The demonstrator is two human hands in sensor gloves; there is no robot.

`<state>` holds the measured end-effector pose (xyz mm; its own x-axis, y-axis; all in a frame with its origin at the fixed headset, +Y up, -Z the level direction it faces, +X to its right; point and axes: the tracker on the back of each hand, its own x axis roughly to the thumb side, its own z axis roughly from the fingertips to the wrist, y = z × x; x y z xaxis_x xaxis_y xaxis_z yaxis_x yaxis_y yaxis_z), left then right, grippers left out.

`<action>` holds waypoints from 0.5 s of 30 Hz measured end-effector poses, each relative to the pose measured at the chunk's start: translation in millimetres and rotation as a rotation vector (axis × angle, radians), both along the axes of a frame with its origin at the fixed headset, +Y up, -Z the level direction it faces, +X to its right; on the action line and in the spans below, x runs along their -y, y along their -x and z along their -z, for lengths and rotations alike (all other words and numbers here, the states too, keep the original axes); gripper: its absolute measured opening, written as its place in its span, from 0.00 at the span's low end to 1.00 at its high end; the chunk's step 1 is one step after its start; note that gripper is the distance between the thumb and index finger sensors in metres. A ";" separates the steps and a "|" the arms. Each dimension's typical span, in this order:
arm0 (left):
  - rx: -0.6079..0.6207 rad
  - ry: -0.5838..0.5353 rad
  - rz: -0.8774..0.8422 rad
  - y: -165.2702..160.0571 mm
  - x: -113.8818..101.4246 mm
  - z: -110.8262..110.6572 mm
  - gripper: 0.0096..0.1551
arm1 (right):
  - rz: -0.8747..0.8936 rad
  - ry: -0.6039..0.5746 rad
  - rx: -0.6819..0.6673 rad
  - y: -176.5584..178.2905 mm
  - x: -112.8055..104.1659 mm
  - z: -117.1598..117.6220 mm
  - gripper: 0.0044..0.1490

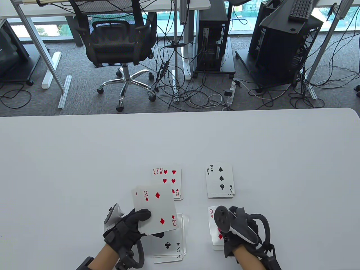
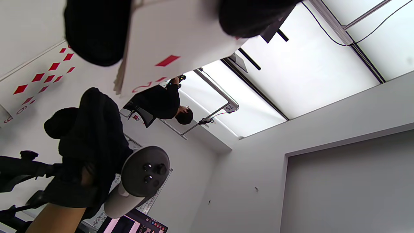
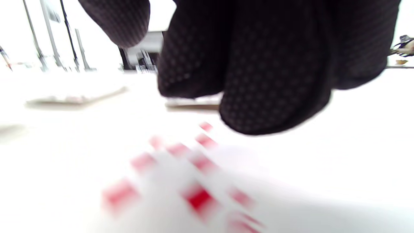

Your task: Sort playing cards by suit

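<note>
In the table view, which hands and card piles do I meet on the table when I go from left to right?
left hand holding the 2 of diamonds → heart pile → spade pile → right hand over the diamond pile

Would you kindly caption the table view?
Left hand holds two of diamonds; right hand rests on diamond pile.

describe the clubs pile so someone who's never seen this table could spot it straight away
On the white table four piles of cards form a square near the front edge. The clubs pile is the front-left one, partly under the left hand and its held cards. It alone shows a black two of clubs on top.
</note>
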<state>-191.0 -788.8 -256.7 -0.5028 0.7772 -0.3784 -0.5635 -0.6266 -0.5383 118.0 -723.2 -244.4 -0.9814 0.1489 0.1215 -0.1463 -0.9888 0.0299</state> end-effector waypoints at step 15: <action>0.015 0.004 0.013 -2.2 0.9 -1.3 0.32 | 0.576 -0.054 -0.301 88.1 -8.4 -8.8 0.53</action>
<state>-188.8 -789.7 -255.4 -0.4873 0.7820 -0.3886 -0.5634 -0.6216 -0.5442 29.9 -714.8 -235.6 -0.6683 0.6267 0.4008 -0.6462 -0.7560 0.1045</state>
